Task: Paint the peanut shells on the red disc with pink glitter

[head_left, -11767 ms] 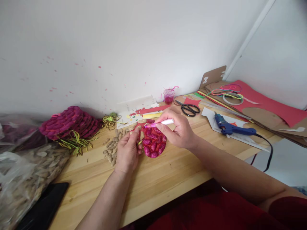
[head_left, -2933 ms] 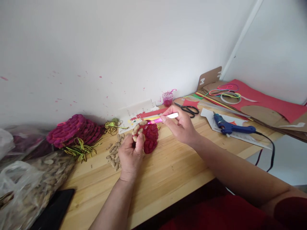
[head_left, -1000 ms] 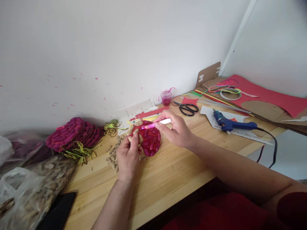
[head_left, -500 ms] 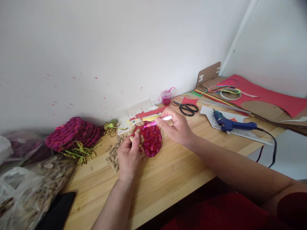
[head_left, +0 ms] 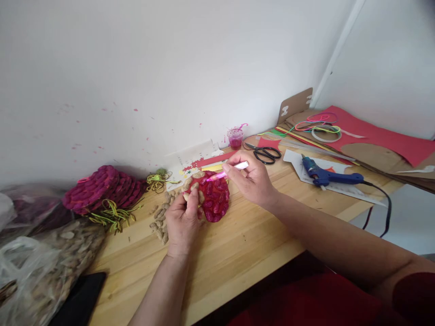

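A round red disc (head_left: 215,199) covered with peanuts is held by its left edge in my left hand (head_left: 183,219), thumb on top. Most of its peanuts are wet and deep pink; those along the left side keep their plain tan colour. My right hand (head_left: 253,181) is closed round a paintbrush (head_left: 242,165) with a white handle and a bright pink tip. The tip is at the disc's upper part, against or just over the peanuts. Loose peanuts (head_left: 159,224) lie on the table beside my left hand.
A cup of pink paint (head_left: 235,138) stands by the wall, near black-handled scissors (head_left: 268,154). At right lie a blue glue gun (head_left: 335,176) and red sheets (head_left: 380,136). Left are stacked pink peanut discs (head_left: 105,190), green cords (head_left: 113,215) and a plastic bag of peanuts (head_left: 71,253).
The brush and my right hand have shifted slightly to the right over the disc. My left hand keeps its hold, and the disc stays nearly still.
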The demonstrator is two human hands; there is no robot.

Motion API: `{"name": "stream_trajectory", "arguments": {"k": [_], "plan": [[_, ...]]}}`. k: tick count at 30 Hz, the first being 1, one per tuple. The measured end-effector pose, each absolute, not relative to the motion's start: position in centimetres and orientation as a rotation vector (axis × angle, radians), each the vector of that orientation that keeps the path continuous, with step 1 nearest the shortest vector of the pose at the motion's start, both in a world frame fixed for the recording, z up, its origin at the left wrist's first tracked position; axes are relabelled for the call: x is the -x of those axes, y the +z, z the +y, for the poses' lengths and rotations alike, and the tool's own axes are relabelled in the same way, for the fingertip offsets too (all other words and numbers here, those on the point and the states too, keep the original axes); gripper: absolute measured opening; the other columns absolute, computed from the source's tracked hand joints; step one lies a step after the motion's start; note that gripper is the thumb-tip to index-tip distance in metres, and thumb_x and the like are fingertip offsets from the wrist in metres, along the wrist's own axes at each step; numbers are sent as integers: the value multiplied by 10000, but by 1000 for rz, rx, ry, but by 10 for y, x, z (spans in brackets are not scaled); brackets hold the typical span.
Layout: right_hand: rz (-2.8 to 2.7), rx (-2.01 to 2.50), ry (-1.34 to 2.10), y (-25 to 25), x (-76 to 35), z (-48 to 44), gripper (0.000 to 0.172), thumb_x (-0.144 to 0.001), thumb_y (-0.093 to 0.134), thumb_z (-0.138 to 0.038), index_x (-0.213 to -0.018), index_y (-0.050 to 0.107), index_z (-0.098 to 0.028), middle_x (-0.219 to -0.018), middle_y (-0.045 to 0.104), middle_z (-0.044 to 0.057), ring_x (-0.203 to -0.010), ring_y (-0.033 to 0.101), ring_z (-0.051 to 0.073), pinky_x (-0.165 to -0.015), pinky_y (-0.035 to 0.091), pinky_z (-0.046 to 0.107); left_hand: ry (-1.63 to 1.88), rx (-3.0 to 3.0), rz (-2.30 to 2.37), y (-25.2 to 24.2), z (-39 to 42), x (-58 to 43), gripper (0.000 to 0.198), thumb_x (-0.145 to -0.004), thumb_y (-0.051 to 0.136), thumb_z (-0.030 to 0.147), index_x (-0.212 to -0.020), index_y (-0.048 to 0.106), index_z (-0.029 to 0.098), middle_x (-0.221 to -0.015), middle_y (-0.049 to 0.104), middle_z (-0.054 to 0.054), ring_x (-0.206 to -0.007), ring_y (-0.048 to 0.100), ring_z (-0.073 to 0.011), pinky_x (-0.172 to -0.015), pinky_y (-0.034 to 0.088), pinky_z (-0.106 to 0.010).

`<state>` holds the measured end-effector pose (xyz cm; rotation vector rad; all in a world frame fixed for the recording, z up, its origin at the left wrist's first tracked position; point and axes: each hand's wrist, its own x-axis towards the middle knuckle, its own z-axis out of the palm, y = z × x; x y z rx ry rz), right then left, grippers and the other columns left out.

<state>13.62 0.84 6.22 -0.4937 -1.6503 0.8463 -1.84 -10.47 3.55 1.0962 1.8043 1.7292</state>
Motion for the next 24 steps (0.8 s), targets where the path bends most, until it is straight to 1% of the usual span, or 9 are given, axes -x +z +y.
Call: {"name": "stream_trajectory", "arguments": {"k": [2, 6, 9, 14, 19, 24], "plan": [[-1659, 484, 869, 62, -136, 8, 206, -941, 666, -390, -846, 610, -216, -723, 629, -17, -621, 530, 115, -576, 403, 262, 1714, -1117, 1811, 36, -105, 18, 453, -913, 671, 520, -613, 556, 200, -503, 520, 39, -456, 446, -96, -460, 349, -227], [-1719, 538, 788, 64, -138, 7, 231, -931, 675, -368, -780, 591, -214, -649, 600, -28, -585, 499, 113, -559, 379, 263, 1699, -1100, 1792, 34, -105, 18, 459, -902, 681, 543, -623, 555, 201, -506, 514, 40, -450, 444, -98, -444, 341, -225], [-1702, 523, 722, 66, -139, 8, 208, -928, 673, -326, -778, 588, -210, -680, 623, -24, -604, 519, 109, -575, 392, 257, 1696, -1062, 1758, 31, -104, 18, 456, -895, 690, 558, -643, 569, 198, -532, 519, 39, -470, 451, -99, -462, 361, -224], [-1759, 507, 765, 66, -140, 7, 209, -944, 667, -356, -811, 612, -204, -685, 652, -19, -603, 555, 111, -578, 412, 253, 1694, -1053, 1771, 29, -103, 19, 465, -886, 696, 571, -641, 572, 196, -530, 523, 34, -476, 443, -99, -469, 354, -227], [-1736, 474, 624, 66, -140, 7, 174, -938, 672, -282, -802, 604, -198, -701, 644, -18, -633, 569, 106, -614, 430, 246, 1694, -1055, 1760, 29, -104, 20, 462, -889, 696, 565, -641, 570, 196, -548, 521, 36, -485, 450, -97, -484, 363, -227], [-1770, 471, 666, 66, -140, 5, 178, -946, 672, -309, -824, 620, -190, -734, 661, -5, -636, 574, 103, -610, 434, 245, 1700, -1051, 1775, 30, -104, 19, 463, -890, 696, 563, -638, 577, 194, -543, 518, 33, -478, 437, -97, -470, 348, -231]]}}
